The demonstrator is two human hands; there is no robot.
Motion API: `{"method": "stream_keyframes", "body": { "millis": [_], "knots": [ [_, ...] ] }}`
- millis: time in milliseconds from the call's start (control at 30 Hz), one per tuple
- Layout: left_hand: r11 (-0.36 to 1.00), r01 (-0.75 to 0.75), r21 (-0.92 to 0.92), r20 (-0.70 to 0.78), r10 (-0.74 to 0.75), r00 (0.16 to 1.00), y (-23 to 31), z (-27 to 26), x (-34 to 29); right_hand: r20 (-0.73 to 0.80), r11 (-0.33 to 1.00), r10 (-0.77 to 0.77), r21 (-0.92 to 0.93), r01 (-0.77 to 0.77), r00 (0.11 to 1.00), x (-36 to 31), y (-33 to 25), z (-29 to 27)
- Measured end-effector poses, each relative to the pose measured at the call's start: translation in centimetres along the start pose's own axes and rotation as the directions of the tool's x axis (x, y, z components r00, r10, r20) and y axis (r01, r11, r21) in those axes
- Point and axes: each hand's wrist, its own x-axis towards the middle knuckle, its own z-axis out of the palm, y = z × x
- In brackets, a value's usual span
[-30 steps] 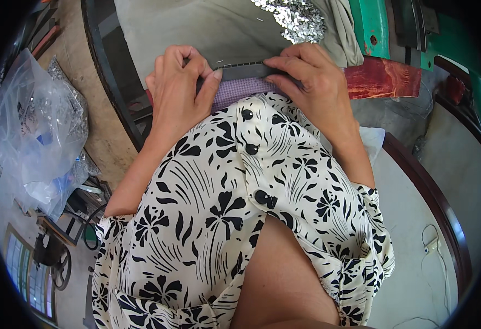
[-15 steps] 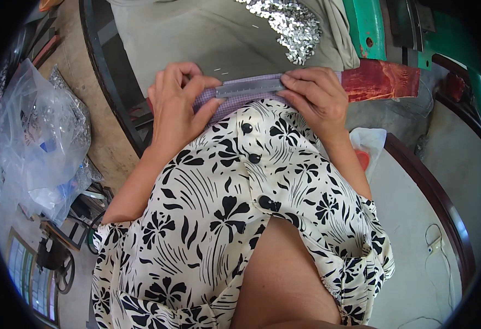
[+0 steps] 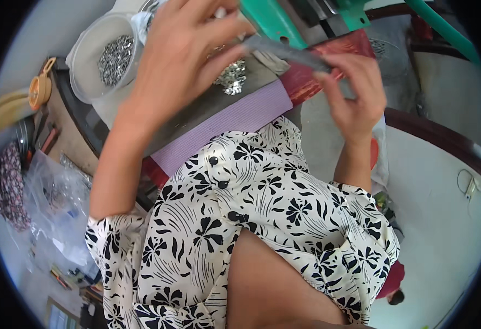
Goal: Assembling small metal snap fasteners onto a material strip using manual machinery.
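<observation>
A narrow grey strip (image 3: pixel 287 50), blurred by motion, is raised over the work surface and slants down to the right. My right hand (image 3: pixel 358 90) pinches its right end between thumb and fingers. My left hand (image 3: pixel 183 55) is at its left end, thumb and fingertips closing on it; the upper fingers run out of the picture. Partly behind my left hand lies a heap of small silver metal pieces (image 3: pixel 232 78) on grey-green cloth (image 3: pixel 196 116). A purple checked cloth (image 3: pixel 226 122) runs along the near edge, against my patterned shirt.
A green machine (image 3: pixel 273 22) stands just beyond the strip, on a red surface (image 3: pixel 355 46). At the far left is a whitish tub (image 3: pixel 78 82) holding more metal pieces. An orange object (image 3: pixel 40 90) and a clear plastic bag (image 3: pixel 59 203) are left. Someone (image 3: pixel 392 279) shows lower right.
Both hands have lifted the strip off the purple cloth and carried it away from my body, toward the green machine. The view has shifted left, bringing the tub in.
</observation>
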Motion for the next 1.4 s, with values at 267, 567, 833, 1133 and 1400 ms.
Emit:
{"method": "stream_keyframes", "body": {
  "millis": [267, 567, 833, 1133, 1400],
  "knots": [
    [0.897, -0.314, -0.311, 0.039, 0.342, 0.939, -2.1, 3.8, 11.3, -0.268, 0.957, 0.085, -0.246, -0.154, 0.960, 0.2, 3.9, -1.6],
    [0.869, -0.492, -0.046, 0.070, 0.494, 0.867, -2.4, 5.5, 12.2, -0.207, 0.934, 0.206, -0.251, -0.255, 0.956, -0.8, 1.3, -2.7],
    [0.898, -0.423, 0.122, 0.033, 0.422, 0.906, -0.2, 5.3, 8.4, -0.212, 0.947, 0.184, -0.222, -0.231, 0.960, -0.4, 0.5, -1.3],
    [0.924, -0.312, 0.221, 0.067, 0.305, 0.950, 1.2, 6.3, 5.7, -0.206, 0.915, 0.387, 0.208, -0.346, 0.899, 1.9, 2.1, 2.1],
    [0.930, -0.276, 0.244, 0.042, 0.274, 0.961, 1.5, 7.0, 5.1, -0.020, 0.871, 0.338, 0.386, -0.304, 0.941, 5.5, 9.2, 2.6]
  ]
}}
